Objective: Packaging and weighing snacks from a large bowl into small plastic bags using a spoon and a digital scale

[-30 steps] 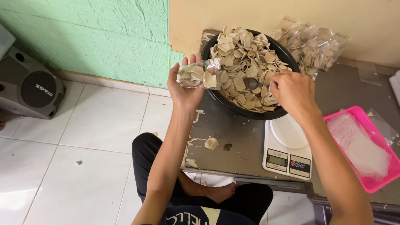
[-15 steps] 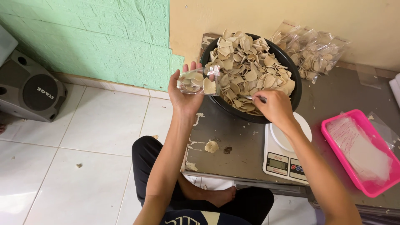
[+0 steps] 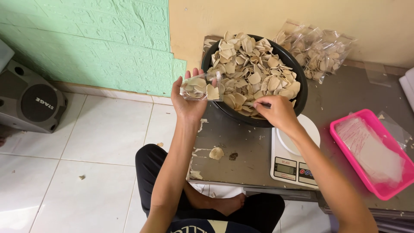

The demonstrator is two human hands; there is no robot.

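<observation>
Resting on the grey bench, a big black bowl is heaped with pale, flat chips. A small clear bag is held up by the left hand beside the bowl's rim, and the grip is closed around it. The bag is only partly filled with chips. A thin metal handle, likely a spoon, is gripped by the right hand at the near edge of the bowl; its scoop end is buried in the chips and cannot be seen.

Some work looks done: a few filled bags are piled by the wall behind the bowl. Much looks left, as the bowl is still very full and a pink tray holds a stack of empty bags. A white kitchen scale sits bare under the right wrist.

The tray is cut off at the right edge. How many bags are filled is hard to count.
</observation>
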